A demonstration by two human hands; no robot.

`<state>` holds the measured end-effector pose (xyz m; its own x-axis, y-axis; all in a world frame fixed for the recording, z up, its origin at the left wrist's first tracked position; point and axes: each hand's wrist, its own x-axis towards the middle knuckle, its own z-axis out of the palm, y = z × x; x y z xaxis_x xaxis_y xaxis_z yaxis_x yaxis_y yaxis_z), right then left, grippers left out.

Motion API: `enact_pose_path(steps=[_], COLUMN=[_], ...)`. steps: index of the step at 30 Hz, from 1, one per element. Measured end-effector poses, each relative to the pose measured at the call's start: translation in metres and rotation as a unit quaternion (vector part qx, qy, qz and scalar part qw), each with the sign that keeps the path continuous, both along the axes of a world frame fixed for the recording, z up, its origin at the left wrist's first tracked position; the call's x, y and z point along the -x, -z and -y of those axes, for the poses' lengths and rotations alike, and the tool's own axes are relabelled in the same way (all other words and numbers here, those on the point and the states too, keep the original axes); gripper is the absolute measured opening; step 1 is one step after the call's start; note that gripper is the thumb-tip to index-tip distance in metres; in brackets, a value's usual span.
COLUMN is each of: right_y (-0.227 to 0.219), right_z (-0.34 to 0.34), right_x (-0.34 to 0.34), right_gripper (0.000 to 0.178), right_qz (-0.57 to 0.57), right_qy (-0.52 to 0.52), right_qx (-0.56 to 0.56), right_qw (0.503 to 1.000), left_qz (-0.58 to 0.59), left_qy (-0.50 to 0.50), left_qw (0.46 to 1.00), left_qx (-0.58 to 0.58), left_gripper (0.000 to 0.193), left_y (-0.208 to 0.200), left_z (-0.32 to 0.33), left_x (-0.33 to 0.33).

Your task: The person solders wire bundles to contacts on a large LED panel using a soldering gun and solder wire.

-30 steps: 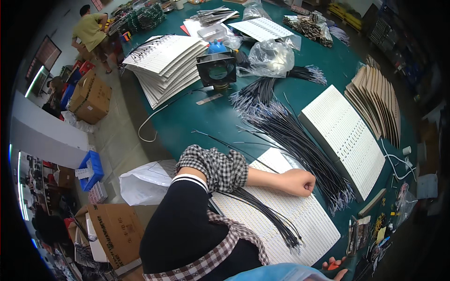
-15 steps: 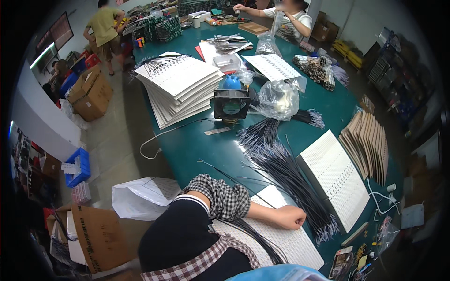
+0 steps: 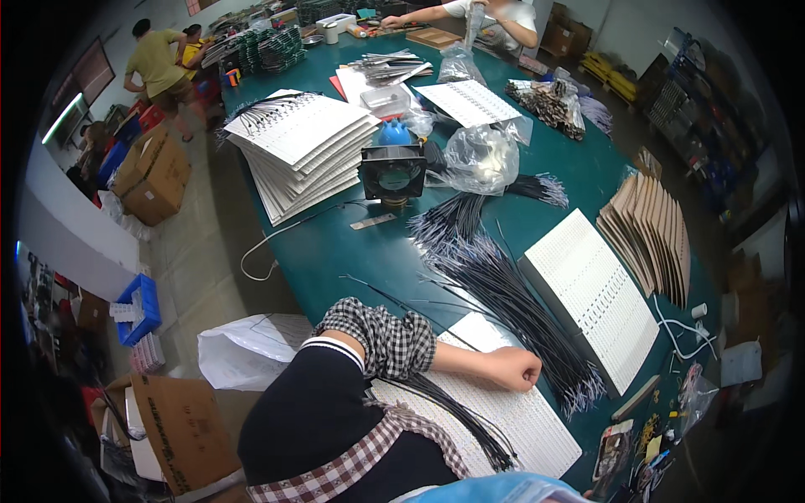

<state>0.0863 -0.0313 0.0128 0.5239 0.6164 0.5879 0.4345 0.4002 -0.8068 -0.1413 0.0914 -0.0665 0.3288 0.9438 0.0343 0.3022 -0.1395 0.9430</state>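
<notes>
My left hand (image 3: 515, 369) is closed in a fist over a white perforated board (image 3: 545, 432) at the table's near side. Whatever it might hold is hidden. The left forearm, in a rolled checkered sleeve, lies across that board. Below the forearm a bunch of black cables (image 3: 470, 423) rests on the board. Beyond the fist stretches a large bundle of black cables with pale ends (image 3: 516, 306). To its right a stack of white perforated boards (image 3: 595, 306) stands close by. My right hand is out of view.
A stack of white boards (image 3: 306, 134), a small black fan (image 3: 392, 174) and a clear plastic bag (image 3: 482, 159) stand farther back on the green table (image 3: 323, 256). Brown boards (image 3: 646, 235) lie at right. Across the table a person (image 3: 503, 25) reaches out an arm. Cartons (image 3: 180, 427) stand at left.
The whole view has shifted slightly. My left fist stays closed over the board. The person across the table has stretched an arm farther left; the standing person at far left has turned.
</notes>
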Motion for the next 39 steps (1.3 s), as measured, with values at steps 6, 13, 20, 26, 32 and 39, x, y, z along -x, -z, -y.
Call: enact_pose_path(steps=[6, 13, 20, 26, 32, 39], right_y=[-0.002, 0.034, 0.036, 0.034, 0.03, 0.034], right_z=[0.0, 0.006, 0.009, 0.008, 0.003, 0.009], right_x=[-0.042, -0.068, -0.062, -0.055, -0.05, -0.055], right_gripper=[0.069, 0.07, 0.068, 0.069, 0.07, 0.073], right_qz=[-0.398, -0.385, -0.31, -0.303, -0.302, -0.314], right_qy=[0.003, -0.243, -0.225, -0.235, -0.241, -0.246], right_qx=[0.219, 0.129, 0.195, 0.223, 0.25, 0.283], right_qw=[0.891, 0.881, 0.903, 0.896, 0.888, 0.872], left_qz=[0.036, 0.027, 0.024, -0.019, -0.003, -0.025], left_qy=[0.007, -0.019, -0.027, -0.022, 0.008, 0.035], left_qw=[0.999, 0.994, 0.99, 0.998, 0.998, 0.996], left_qx=[-0.01, 0.109, 0.133, 0.059, 0.065, 0.077], left_gripper=[0.013, 0.006, 0.008, 0.008, 0.009, 0.009], left_y=[0.012, -0.029, -0.012, -0.01, -0.019, -0.011], left_z=[-0.015, -0.035, -0.022, -0.018, -0.017, -0.024], left_x=[0.005, 0.009, 0.003, -0.001, -0.007, -0.011])
